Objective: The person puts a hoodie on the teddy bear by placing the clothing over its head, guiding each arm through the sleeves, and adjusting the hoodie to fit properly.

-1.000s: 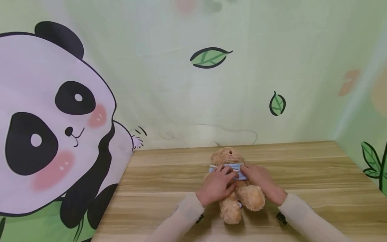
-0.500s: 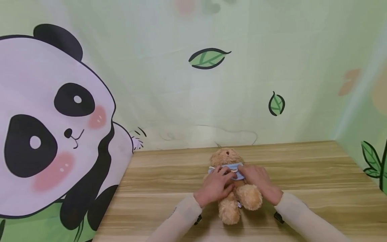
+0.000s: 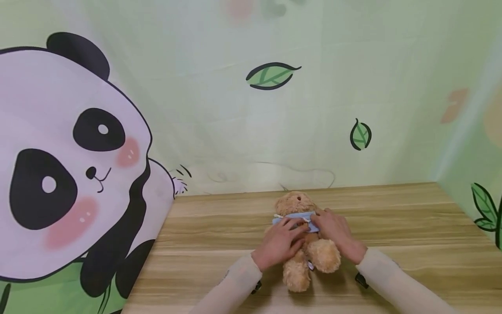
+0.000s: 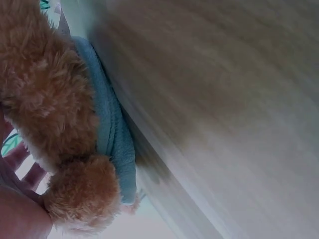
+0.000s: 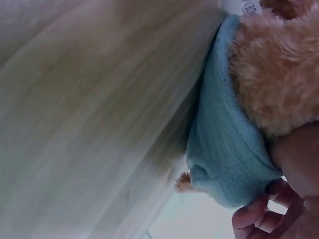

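A tan plush teddy bear (image 3: 323,256) lies on its back on the wooden table, head away from me. It wears a light blue top (image 3: 296,215) with a white cord at the chest. Spread over the bear's belly, my left hand (image 3: 277,244) rests its loosely bent fingers on the top. On the other side, my right hand (image 3: 335,231) pinches the edge of the top near the bear's arm. In the right wrist view the blue cloth (image 5: 224,134) runs in between thumb and fingers. The left wrist view shows left fingers (image 4: 17,155) behind the furry limb.
The wood-grain table (image 3: 211,226) extends around the bear on all sides. Behind it hangs a pale green backdrop (image 3: 204,109) with a printed panda (image 3: 117,87) at left and leaves. A small white tag (image 3: 310,265) shows between the bear's legs.
The right fingers sit slightly higher and more bent at the top's edge. The left hand and the bear stay nearly in place.
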`<state>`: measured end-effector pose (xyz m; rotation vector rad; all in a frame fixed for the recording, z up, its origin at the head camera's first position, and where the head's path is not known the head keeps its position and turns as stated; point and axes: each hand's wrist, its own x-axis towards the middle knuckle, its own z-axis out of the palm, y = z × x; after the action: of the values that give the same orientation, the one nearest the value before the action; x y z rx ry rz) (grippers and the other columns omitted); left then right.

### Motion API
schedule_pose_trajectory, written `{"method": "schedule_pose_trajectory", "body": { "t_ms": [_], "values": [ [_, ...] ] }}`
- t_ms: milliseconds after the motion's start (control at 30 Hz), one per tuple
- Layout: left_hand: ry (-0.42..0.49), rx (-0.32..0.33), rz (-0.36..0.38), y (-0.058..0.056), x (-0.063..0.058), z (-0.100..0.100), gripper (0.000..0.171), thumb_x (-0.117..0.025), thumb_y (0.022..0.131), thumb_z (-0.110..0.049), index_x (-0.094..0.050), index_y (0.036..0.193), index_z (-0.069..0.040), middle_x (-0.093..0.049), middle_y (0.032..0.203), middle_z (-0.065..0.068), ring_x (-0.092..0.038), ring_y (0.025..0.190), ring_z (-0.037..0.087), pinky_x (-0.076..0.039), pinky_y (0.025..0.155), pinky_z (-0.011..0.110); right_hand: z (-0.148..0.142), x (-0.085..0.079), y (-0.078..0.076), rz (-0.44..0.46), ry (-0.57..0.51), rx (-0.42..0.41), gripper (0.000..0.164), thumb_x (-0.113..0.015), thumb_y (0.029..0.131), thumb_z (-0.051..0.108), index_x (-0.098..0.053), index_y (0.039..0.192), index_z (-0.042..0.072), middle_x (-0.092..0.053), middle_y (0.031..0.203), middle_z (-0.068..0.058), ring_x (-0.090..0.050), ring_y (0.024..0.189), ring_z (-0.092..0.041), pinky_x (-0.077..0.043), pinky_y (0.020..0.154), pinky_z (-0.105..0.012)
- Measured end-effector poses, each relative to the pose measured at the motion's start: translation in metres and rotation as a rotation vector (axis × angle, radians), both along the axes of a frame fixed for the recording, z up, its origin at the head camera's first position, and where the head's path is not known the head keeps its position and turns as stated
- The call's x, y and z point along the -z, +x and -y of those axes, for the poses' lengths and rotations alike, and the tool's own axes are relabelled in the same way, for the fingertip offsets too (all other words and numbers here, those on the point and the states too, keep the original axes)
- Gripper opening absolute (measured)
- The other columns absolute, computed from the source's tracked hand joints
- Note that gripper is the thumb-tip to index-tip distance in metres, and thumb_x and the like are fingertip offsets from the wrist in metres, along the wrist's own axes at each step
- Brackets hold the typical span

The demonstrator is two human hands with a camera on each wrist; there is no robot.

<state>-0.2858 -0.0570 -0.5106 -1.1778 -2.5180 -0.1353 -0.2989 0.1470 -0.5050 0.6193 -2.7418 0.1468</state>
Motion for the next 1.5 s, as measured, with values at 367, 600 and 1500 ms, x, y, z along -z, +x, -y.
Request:
{"method": "schedule_pose_trajectory", "body": {
  "t_ms": [367,600,1500],
  "values": [
    [-0.009,-0.028,0.021,-0.001,-0.011,-0.010,0.033,-0.053,0.100,-0.041,-0.061,0.130,-0.030,-0.059,0.132,-0.006,-0.053,0.121,0.017,-0.048,0.096,0.040,-0.010,-0.005,0.003,0.030,-0.166,-0.138,0.032,-0.079,0.073,0.007,-0.049,0.074,0.016,-0.049,0.066,0.003,-0.045,0.060,-0.012,-0.033,0.050,-0.027],
    [-0.059,-0.038,-0.018,-0.005,-0.024,-0.018,0.020,-0.057,0.098,-0.041,-0.067,0.108,-0.026,-0.060,0.117,-0.007,-0.053,0.113,0.015,-0.045,0.097,0.033,-0.033,-0.014,0.015,0.192,-0.358,-0.312,0.020,-0.070,0.082,0.000,-0.061,0.097,0.012,-0.062,0.086,0.002,-0.058,0.078,-0.012,-0.049,0.068,-0.029],
    [-0.265,-0.050,0.066,-0.006,-0.022,-0.018,0.047,-0.039,0.105,-0.040,-0.041,0.150,-0.026,-0.045,0.149,-0.009,-0.040,0.137,0.017,-0.033,0.116,0.037,-0.053,-0.003,-0.002,0.931,-0.986,-0.023,0.042,-0.045,0.104,0.019,-0.049,0.133,-0.011,-0.061,0.105,-0.009,-0.059,0.100,-0.024,-0.052,0.067,-0.033]
  ]
}}
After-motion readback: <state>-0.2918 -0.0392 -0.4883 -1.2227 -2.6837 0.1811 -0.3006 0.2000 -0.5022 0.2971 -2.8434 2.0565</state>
